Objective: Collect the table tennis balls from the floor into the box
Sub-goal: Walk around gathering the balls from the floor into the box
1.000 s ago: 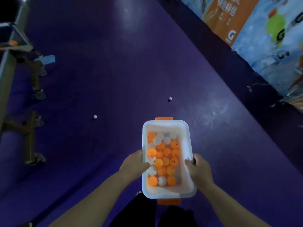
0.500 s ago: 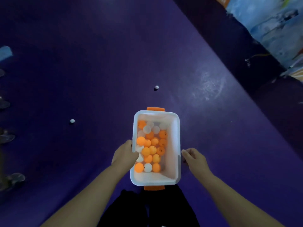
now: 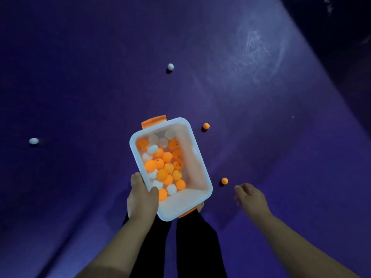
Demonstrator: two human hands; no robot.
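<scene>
While the left hand (image 3: 141, 199) grips the box (image 3: 198, 157) rim, right hand (image 3: 251, 197) loosely spread near 1 orange ball (image 3: 224, 180).

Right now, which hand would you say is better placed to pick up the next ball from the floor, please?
Right, probably. The right hand is free, fingers loose, close beside the near orange ball on the floor. The left hand grips the box by its rim, so it is occupied.

The left hand (image 3: 142, 197) grips the box (image 3: 197, 151) at its near left rim, thumb hooked inside, fingers along the outer wall. The right hand (image 3: 251, 197) hangs free, fingers loosely curled, holding nothing. Both bare forearms stretch forward.
</scene>
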